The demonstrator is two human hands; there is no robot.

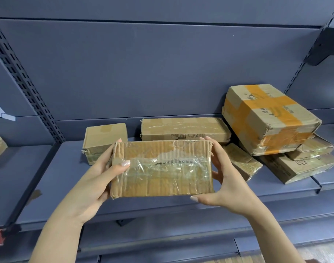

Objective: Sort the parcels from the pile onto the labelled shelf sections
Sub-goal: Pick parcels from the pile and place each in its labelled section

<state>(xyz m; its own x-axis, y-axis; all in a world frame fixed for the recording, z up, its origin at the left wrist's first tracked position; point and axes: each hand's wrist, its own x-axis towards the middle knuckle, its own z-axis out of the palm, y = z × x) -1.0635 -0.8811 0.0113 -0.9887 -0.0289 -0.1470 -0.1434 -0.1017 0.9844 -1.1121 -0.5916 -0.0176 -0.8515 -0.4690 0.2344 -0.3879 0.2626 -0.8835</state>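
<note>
Both hands on a flat taped parcel (162, 168), held up in front of the grey shelf (67, 168). Left hand (98, 175) grips its left end, right hand (219, 179) its right end. More boxes on the shelf behind; orange-taped box (268, 118) tops the pile far right.

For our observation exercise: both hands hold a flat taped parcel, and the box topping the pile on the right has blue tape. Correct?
No: the head view shows orange tape on that box, not blue. The rest stands: the left hand and right hand hold the flat taped parcel.
</note>
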